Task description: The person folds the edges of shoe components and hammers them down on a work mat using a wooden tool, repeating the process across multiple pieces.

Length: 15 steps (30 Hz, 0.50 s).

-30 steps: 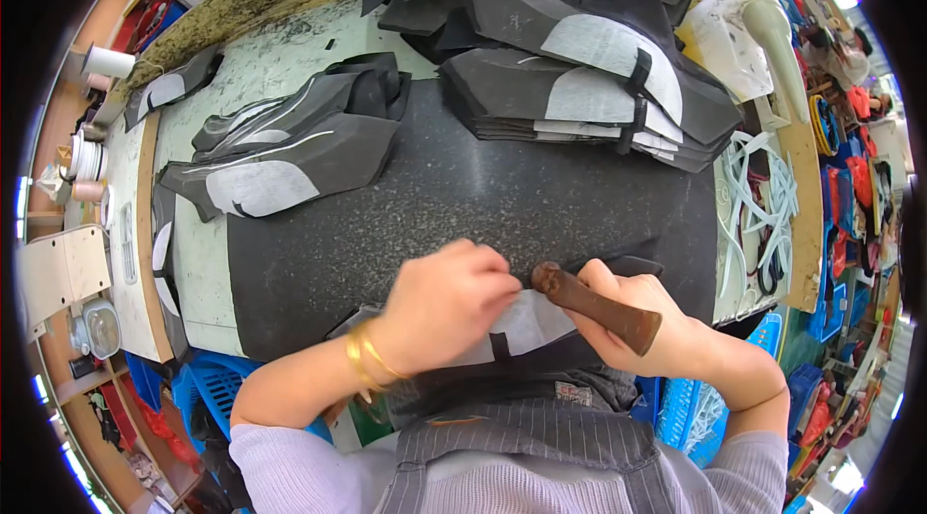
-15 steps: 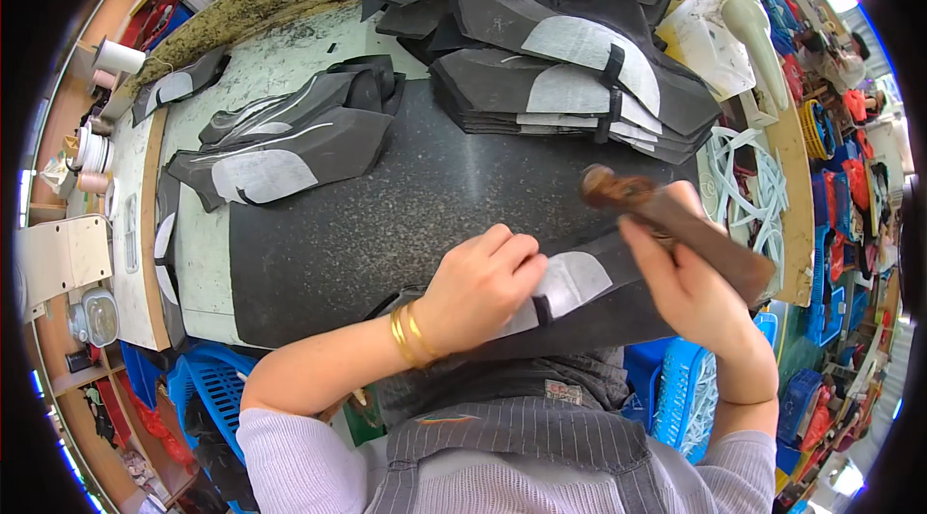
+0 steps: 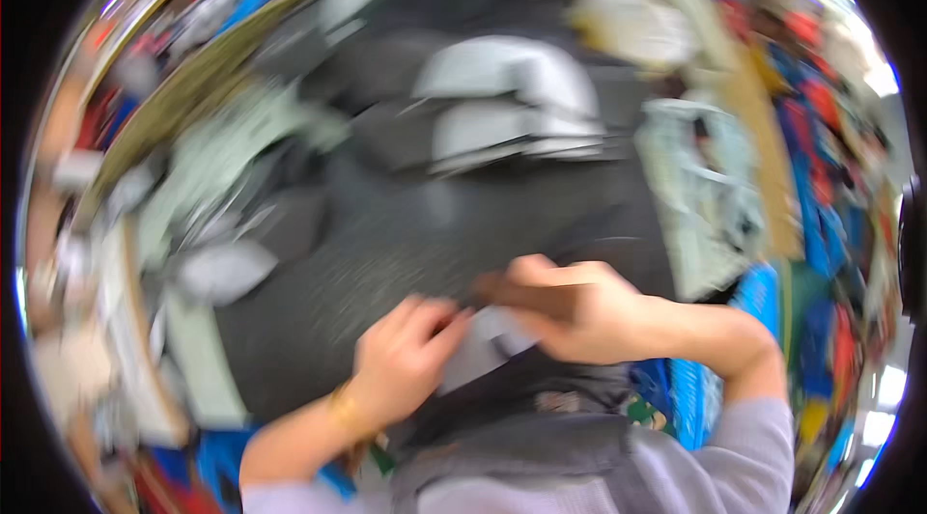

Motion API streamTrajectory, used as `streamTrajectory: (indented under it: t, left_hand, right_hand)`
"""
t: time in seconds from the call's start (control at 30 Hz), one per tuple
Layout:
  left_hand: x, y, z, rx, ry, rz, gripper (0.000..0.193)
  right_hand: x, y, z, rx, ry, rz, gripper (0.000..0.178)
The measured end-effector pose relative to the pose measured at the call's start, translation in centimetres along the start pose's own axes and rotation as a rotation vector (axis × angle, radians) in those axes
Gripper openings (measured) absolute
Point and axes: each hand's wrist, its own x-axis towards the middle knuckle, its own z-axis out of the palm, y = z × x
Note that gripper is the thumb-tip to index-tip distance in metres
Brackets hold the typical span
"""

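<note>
Brown wooden tool handle (image 3: 526,299) sits clenched in the right hand (image 3: 579,313), laid low over the work, apparently to press it. Left hand (image 3: 404,360) rests flat, fingers spread, pinning a black piece with a white patch (image 3: 483,345) to the dark speckled slab (image 3: 386,253). Beyond, blurred stacks of similar pieces (image 3: 512,99).
</note>
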Motion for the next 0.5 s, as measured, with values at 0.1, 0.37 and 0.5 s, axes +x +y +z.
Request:
streamTrajectory:
  t: [0.1, 0.37, 0.5]
  left_hand:
    - [-1.4, -0.3, -0.7, 0.017, 0.005, -0.042, 0.029]
    - [-0.3, 0.3, -2.1, -0.112, -0.120, -0.231, 0.015]
    - [-0.4, -0.6, -2.0, -0.270, -0.124, -0.266, 0.016]
  right_hand:
    - [2.0, -2.5, -2.2, 0.063, -0.130, 0.117, 0.030]
    - [2.2, 0.9, 4.5, -0.007, 0.206, 0.075, 0.031]
    - [3.5, 1.8, 5.6, 0.006, 0.256, 0.015, 0.030]
